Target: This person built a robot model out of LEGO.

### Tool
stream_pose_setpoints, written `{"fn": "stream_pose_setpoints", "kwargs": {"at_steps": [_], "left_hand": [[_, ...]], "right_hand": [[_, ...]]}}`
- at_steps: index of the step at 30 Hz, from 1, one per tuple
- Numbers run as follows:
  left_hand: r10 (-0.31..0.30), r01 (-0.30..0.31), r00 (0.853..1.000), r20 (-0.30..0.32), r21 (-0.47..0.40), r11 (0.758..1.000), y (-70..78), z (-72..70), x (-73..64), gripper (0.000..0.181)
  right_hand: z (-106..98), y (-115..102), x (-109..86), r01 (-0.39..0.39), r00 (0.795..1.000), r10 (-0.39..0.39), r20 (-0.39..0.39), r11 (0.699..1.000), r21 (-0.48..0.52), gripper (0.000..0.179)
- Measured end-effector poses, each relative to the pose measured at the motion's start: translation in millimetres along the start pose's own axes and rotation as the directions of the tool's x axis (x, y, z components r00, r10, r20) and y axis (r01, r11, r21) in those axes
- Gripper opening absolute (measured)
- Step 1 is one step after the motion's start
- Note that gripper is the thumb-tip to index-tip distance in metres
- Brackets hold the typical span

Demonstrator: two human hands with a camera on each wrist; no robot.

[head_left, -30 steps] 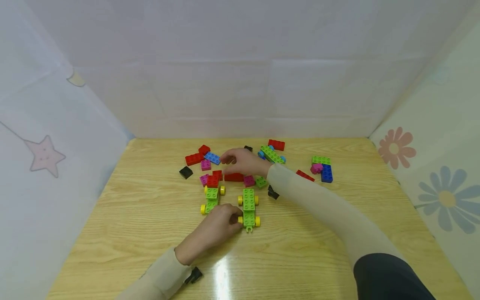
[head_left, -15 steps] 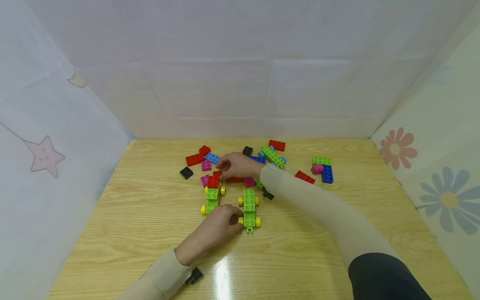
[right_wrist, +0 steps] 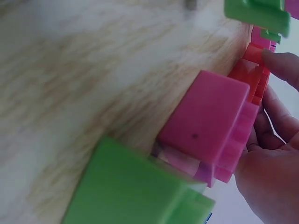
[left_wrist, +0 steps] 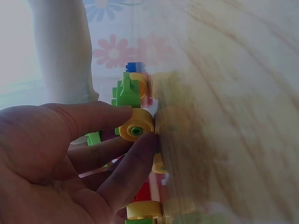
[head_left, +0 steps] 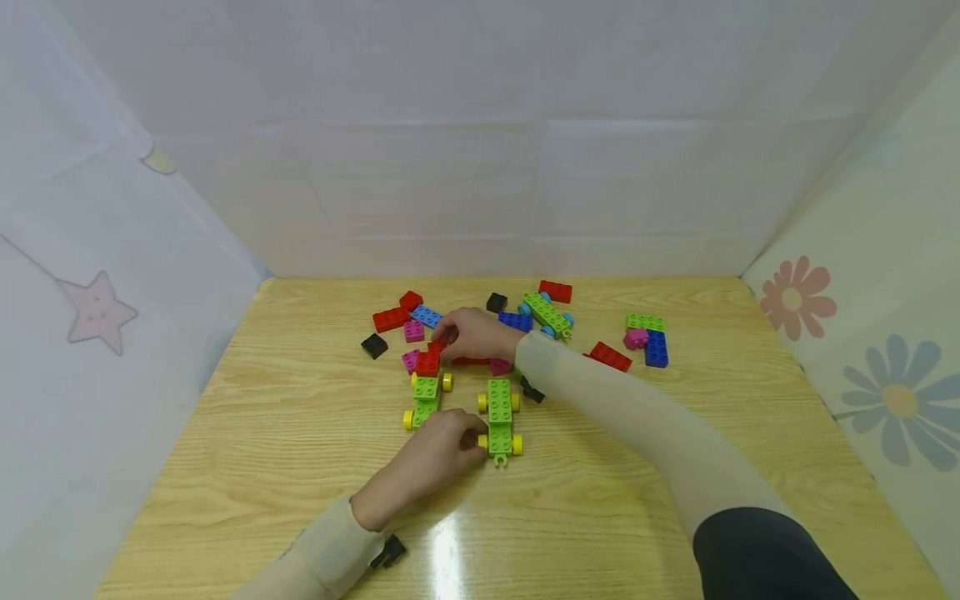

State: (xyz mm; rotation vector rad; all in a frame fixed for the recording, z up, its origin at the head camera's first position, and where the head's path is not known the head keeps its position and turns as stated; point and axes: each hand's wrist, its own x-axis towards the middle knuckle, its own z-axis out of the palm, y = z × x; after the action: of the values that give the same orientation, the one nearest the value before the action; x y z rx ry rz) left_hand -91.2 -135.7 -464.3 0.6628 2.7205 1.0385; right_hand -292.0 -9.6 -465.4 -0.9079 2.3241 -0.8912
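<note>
My left hand (head_left: 438, 446) pinches a yellow wheel (left_wrist: 136, 125) of the right-hand green toy car (head_left: 499, 404) between thumb and fingers; the car stands on the table. Farther back, my right hand (head_left: 476, 333) has its thumb and fingers on a small red brick (right_wrist: 254, 52) behind the other green car (head_left: 426, 388). That second car has yellow wheels too, and a red brick (head_left: 428, 364) at its far end. A long red brick (head_left: 471, 361) lies partly hidden under the right hand. In the right wrist view a pink brick (right_wrist: 205, 116) stands close by.
Several loose bricks lie toward the back left, among them a light blue one (head_left: 426, 316) and a black one (head_left: 374, 346). Behind the right forearm is a green car with blue wheels (head_left: 546, 315). A black piece (head_left: 387, 552) lies beside the left sleeve.
My right hand has moved slightly left and toward me, down to the small red brick, its fingers closing there. The left hand stays at the wheel.
</note>
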Motion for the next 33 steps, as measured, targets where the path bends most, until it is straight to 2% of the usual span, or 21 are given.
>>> {"fn": "stream_pose_setpoints", "kwargs": {"at_steps": [2,3,8,16,28,33], "left_hand": [[-0.007,0.007,1.000,0.003,0.000,1.000,-0.1,0.6,0.1,0.020],[-0.041,0.041,0.999,0.016,-0.005,0.999,9.7,-4.0,-1.5,0.020],[-0.006,0.007,1.000,0.011,0.000,1.000,6.7,-2.6,-3.0,0.019],[-0.075,0.075,0.997,0.031,0.015,0.997,11.7,-3.4,-0.8,0.020],[-0.072,0.072,0.997,0.020,0.025,0.997,11.5,-2.2,1.1,0.020],[-0.064,0.064,0.998,0.015,0.004,0.998,9.3,-2.2,0.5,0.021]], "right_hand": [[0.0,0.1,-1.1,-0.004,1.000,0.004,-0.005,1.000,0.004,0.034],[-0.1,0.2,-1.4,-0.006,1.000,0.006,-0.006,1.000,0.010,0.034],[-2.2,-0.1,-6.8,-0.016,1.000,0.018,-0.025,0.998,0.066,0.034],[-12.7,-0.1,-16.9,-0.024,0.997,0.032,-0.066,0.992,0.121,0.031],[-26.4,-12.9,-45.1,0.004,0.995,0.010,-0.094,0.990,0.138,0.033],[-29.3,-9.3,-56.2,-0.006,0.993,0.025,-0.116,0.986,0.170,0.033]]}}
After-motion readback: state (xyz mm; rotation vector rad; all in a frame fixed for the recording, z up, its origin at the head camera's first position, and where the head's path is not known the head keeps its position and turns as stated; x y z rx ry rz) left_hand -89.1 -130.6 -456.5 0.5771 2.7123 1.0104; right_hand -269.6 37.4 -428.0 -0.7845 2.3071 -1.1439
